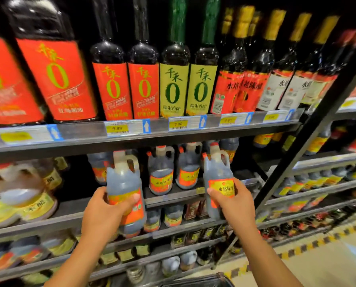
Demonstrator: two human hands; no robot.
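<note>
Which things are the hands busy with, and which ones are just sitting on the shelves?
Busy with:
left hand gripping the left jug
right hand gripping the right jug

Just sitting:
matching jugs behind them
red-label bottles
yellow-label bottles
price tags

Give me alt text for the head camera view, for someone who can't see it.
Two hands each grip a dark, red-labelled jug: the left hand holds the left jug, the right hand the right jug. Tall bottles line the shelf above.
</note>
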